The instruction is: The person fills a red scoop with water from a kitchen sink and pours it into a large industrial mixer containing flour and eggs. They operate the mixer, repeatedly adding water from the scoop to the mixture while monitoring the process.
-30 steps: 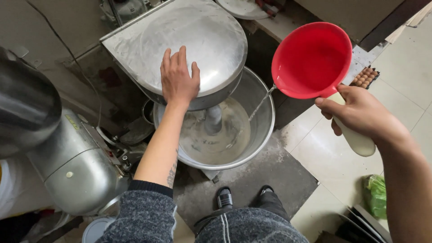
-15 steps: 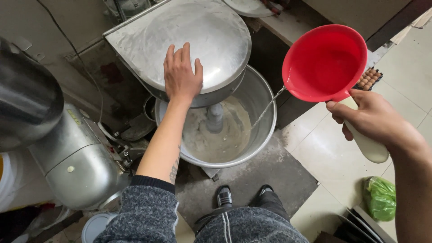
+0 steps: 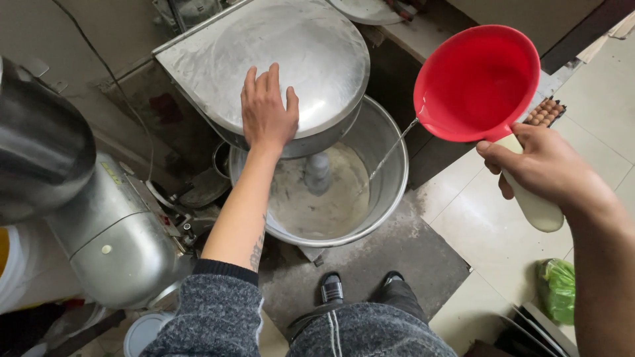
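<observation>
My left hand (image 3: 266,112) lies flat, fingers spread, on the domed steel head (image 3: 311,59) of a floor mixer. Under it stands a big steel mixing bowl (image 3: 390,175) with pale wet dough and a centre shaft (image 3: 317,172) inside. My right hand (image 3: 546,165) grips the white handle of a red plastic scoop (image 3: 479,82), tilted to the left above the bowl's right rim. A thin stream of water (image 3: 390,151) runs from the scoop's lip down into the bowl.
A large steel motor housing (image 3: 112,238) and a rounded steel vessel (image 3: 40,145) stand at the left. A tray of brown eggs (image 3: 546,111) lies on the tiled floor at the right, a green bag (image 3: 559,287) lower right. My feet stand on a dark mat (image 3: 397,258).
The red scoop has tipped a little further and moved slightly right; the thin stream keeps running into the bowl. My left hand stays on the mixer head.
</observation>
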